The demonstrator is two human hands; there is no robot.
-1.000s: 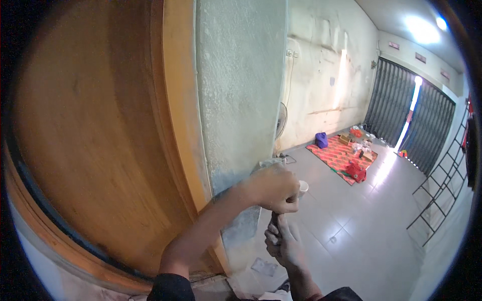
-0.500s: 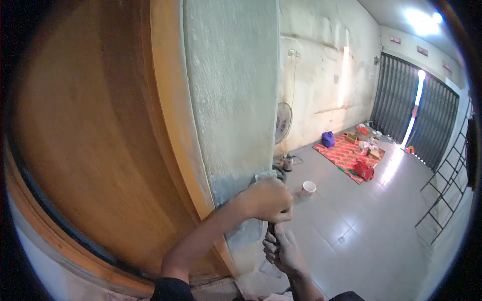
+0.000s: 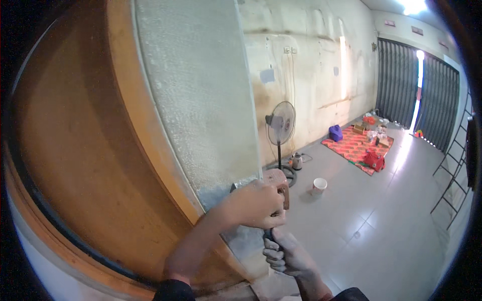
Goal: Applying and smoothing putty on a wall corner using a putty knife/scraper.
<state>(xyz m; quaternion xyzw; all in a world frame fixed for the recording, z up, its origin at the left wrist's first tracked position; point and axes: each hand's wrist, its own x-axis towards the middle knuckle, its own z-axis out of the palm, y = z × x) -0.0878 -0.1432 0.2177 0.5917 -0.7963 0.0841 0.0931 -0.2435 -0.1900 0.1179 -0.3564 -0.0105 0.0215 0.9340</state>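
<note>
Wooden door (image 3: pixel 65 150) fills the left of the frame; adjoining its frame, a grey-green wall section (image 3: pixel 196 95), bluer low down. Tiled floor (image 3: pixel 396 215) lower right, red patterned mat (image 3: pixel 346 146) right of centre, standing fan (image 3: pixel 282 123) near centre, reddish stool (image 3: pixel 275 176) partly behind the left hand (image 3: pixel 256 204). Left hand below centre: fingers folded under, palm side hidden; cannot tell what, if anything, they pinch. Right hand (image 3: pixel 290 253) lower: fingers wrapped around a dark handle (image 3: pixel 268 234). Handle protrudes from the right fist's upper left, long axis roughly up-frame toward the left hand's underside; right hand nearer, in contact. Flat greyish edge (image 3: pixel 245 182) just above the left hand, at the wall section; any join to the handle is hidden. No legible writing or brands.
</note>
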